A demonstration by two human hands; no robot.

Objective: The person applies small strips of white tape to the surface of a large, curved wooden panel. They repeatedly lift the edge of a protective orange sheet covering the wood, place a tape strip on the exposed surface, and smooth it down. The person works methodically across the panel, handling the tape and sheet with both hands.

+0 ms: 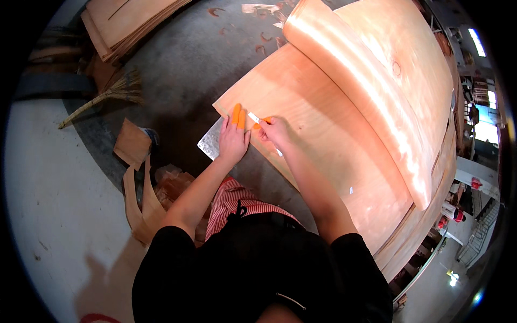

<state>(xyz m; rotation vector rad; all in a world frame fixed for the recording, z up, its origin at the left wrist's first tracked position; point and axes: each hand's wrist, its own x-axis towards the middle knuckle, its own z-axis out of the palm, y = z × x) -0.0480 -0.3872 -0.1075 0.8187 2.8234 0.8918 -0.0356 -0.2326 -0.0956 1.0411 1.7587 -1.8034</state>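
My left hand (232,142) lies flat near the left corner of a thin wood veneer sheet (323,140), fingers stretched out, two of them in orange finger covers. Just right of it, my right hand (273,133) is closed round a slim white tool (253,117) that resembles a utility knife. One end shows beyond the fingers over the sheet, the other below the palm. Orange covers show on its fingers too. Beside my left hand, a grey metal-looking plate (209,142) sticks out past the sheet's edge. The far side of the veneer curls over in a large roll (366,75).
More sheets lie stacked beneath the veneer at the right (425,215). Another sheet stack (126,24) stands at the far left. A straw broom (110,94), a brown board piece (132,142) and veneer offcuts (141,199) lie left of me. Curled shavings (264,37) dot the floor.
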